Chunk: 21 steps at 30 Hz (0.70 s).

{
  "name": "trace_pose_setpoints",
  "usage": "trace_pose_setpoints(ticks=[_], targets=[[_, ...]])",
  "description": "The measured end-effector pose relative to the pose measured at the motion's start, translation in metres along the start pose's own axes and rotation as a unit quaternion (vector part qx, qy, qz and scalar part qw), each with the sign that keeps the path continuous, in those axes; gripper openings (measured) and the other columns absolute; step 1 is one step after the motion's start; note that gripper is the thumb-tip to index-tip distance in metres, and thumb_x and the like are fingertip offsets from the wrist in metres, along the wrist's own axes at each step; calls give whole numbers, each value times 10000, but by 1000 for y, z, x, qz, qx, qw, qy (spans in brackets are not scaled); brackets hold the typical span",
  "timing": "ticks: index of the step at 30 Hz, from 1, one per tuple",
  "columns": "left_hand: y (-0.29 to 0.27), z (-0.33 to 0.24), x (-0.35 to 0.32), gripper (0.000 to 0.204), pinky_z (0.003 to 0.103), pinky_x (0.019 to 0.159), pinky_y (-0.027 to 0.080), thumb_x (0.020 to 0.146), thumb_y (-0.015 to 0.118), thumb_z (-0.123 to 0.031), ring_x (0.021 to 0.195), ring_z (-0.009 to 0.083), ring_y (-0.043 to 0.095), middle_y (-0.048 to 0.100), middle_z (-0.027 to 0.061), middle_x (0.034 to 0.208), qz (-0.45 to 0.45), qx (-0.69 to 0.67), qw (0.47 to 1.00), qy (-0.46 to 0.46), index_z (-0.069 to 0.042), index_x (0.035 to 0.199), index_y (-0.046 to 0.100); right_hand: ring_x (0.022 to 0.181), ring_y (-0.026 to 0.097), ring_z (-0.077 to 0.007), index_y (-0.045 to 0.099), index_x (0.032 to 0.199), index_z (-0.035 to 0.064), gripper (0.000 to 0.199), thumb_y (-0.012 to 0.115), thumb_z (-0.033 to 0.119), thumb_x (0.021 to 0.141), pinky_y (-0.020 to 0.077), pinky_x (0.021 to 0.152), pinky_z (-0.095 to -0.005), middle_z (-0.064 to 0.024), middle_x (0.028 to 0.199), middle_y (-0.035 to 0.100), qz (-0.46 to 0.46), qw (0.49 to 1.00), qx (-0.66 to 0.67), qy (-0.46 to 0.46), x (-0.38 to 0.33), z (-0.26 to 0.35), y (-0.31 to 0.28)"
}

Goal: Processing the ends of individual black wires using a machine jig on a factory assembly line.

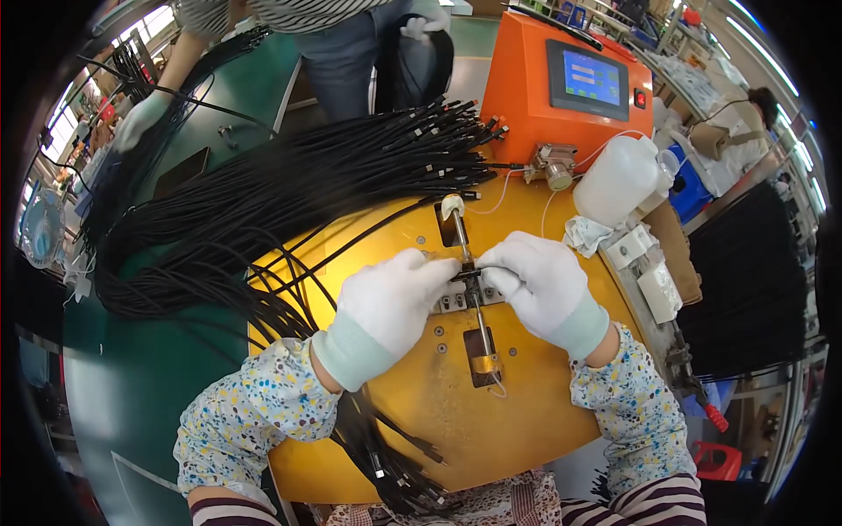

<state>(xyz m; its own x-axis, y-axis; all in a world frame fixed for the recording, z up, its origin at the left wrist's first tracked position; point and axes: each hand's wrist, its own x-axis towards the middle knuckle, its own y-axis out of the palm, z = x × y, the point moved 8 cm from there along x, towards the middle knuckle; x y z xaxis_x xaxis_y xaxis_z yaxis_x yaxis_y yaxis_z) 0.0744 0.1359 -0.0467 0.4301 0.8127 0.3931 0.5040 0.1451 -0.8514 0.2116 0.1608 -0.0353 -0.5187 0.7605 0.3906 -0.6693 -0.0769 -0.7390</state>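
Note:
Both my hands wear white gloves with pale green cuffs and meet over the middle of a metal fixture (481, 320) on a yellow work plate (544, 412). My left hand (395, 294) is closed in a pinch at the left end of a small black part (468, 274). From the other side, the thumb and fingers of my right hand (542, 279) pinch its right end. The fingers partly hide the part, and its exact kind cannot be made out. Thin metal rods run away from and toward me along the fixture.
A thick bundle of black cables (263, 184) curves across the left and back, with connector ends (395, 478) also near me. An orange machine (517, 96) with a screen stands behind, a white plastic bottle (618, 180) at right. Across the table, another person's gloved hand (140, 121) touches cables.

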Motion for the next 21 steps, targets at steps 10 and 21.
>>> trace_pose_setpoints(ticks=[10, 21], targets=[[11, -17, -9, 427, 327, 610, 470, 783, 572, -132, 698, 189, 544, 549, 13, 790, 21, 194, 974, 112, -89, 1206, 606, 768, 622, -233, 677, 810, 114, 61, 651, 168, 820, 452, 704, -341, -46, 783, 612, 20, 954, -249, -166, 52, 24, -1], [12, -18, -10, 445, 331, 617, 468, 785, 578, -129, 690, 195, 542, 559, 30, 799, 10, 180, 975, 130, -77, 1226, 595, 787, 669, -217, 707, 802, 112, 85, 633, 155, 804, 495, 722, -333, -45, 785, 678, 349, 793, -490, -99, 131, 7, 105]])
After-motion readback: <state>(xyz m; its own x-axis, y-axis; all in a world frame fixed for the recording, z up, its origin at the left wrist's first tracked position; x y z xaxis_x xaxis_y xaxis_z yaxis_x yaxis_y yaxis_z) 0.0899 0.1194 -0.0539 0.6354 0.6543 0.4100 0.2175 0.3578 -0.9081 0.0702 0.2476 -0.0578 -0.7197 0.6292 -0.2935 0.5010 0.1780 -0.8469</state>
